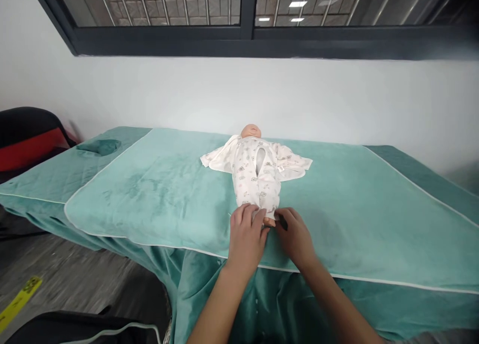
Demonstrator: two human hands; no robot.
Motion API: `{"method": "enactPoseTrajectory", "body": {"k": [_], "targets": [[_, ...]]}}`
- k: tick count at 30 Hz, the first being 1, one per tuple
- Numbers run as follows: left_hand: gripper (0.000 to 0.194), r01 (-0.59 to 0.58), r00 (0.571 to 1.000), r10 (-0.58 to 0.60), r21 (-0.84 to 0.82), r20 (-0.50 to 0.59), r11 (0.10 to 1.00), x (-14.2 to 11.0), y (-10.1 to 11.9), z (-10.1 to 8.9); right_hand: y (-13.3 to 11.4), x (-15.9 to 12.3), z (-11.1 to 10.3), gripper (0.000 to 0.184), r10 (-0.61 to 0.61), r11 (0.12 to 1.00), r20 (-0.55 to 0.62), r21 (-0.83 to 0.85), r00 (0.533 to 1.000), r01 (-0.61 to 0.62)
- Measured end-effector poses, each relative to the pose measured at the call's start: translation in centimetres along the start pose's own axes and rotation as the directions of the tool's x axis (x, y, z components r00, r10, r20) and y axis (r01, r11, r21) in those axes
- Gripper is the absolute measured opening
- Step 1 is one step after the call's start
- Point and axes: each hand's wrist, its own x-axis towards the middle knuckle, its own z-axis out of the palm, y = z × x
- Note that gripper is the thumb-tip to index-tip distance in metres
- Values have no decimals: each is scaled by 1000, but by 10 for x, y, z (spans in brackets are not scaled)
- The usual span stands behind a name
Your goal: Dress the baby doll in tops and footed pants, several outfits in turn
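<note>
A baby doll [251, 130] lies on its back on the green bed, its head towards the wall. It wears a white printed baby romper [249, 172] with the sleeves spread out and a gap down the chest. At the near end, my left hand [247, 229] bends its fingers over the left leg of the romper and grips the cloth. My right hand [294, 234] pinches the cuff of the other leg between thumb and finger. Between my hands a small doll foot [268, 222] sticks out of the cuff. My left fingers partly hide the hem.
The massage bed has a green velvet cover [157, 194] with white piping and a face hole [99, 147] at the left end. A black and red chair [33, 142] stands at the left. Behind the bed are a white wall and a dark-framed window [247, 40].
</note>
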Motion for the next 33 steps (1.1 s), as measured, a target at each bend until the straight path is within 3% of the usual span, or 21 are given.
{"method": "enactPoseTrajectory", "body": {"k": [7, 13, 19, 24, 28, 33], "targets": [[30, -32, 997, 30, 19, 70, 999, 13, 3, -2, -16, -1, -18, 12, -123, 966, -51, 221, 991, 132], [26, -46, 999, 45, -41, -30, 998, 16, 12, 3, -30, -4, -39, 19, -169, 956, -100, 225, 981, 188], [22, -79, 988, 70, -56, -141, 995, 3, 13, 6, -12, -16, -41, 25, -234, 958, -37, 162, 972, 237], [17, -113, 981, 97, -86, -167, 990, -14, 8, 0, -2, -28, -51, 26, -312, 948, 150, 112, 938, 298], [18, -119, 967, 72, -186, -243, 975, -19, 3, -7, 0, -20, -66, 19, -319, 946, 294, 150, 901, 286], [14, -23, 949, -103, -391, -298, 920, -15, -7, -18, 21, 14, -65, 15, -185, 982, 176, 72, 967, 175]]}}
